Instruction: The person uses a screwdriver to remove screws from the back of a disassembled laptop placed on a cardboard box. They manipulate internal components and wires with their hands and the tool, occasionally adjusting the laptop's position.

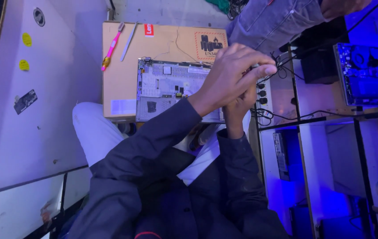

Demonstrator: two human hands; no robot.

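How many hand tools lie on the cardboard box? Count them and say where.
2: a pink-handled brush and metal tweezers, side by side near the box's far left corner. The hands may hide others.

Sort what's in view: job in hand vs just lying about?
In hand:
- left hand and right hand, clasped together above the opened laptop base
- cardboard box bearing that base

Lying about:
- pink toothbrush and grey flat tool on the box
- second opened laptop on the shelf
- power strip with black cables
- another person's denim sleeve
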